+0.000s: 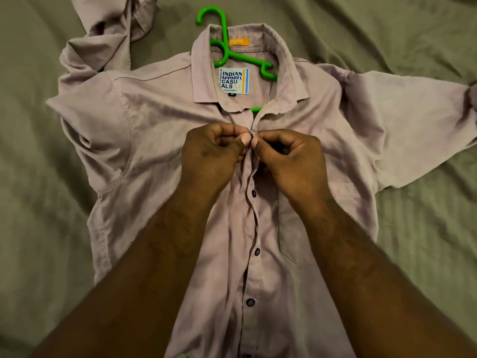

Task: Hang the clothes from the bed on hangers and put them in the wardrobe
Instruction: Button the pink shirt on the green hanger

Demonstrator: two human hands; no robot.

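Buttoning the mauve shirt (160, 140) near the top of its placket: it lies face-up and spread on the bed sheet (38, 228), with the green hanger (224, 51) already inside, hook poking out past the collar (247, 40).

Left hand (211, 156) and right hand (286, 156) meet just below the collar opening. Fingers of both are pressed together, pinching the two placket edges at one button; the button itself is hidden under the thumbs.

Lower buttons (257, 251) look done up.

Risks, as I judge them:
- Button slips out of the hole if the pinch lets go before it is fully through. Fabric is bunched there, so alignment is blind.
- Wrong hole picked, and the front hangs skewed.
- Tugging the placket drags the shirt on the hanger. The hanger's arm at the collar's right side sits exposed, so that shoulder may not be seated and can slide off on lifting.
- Left sleeve (108, 40) is folded up and rumpled by the collar; it could snag the hook when the shirt is picked up.
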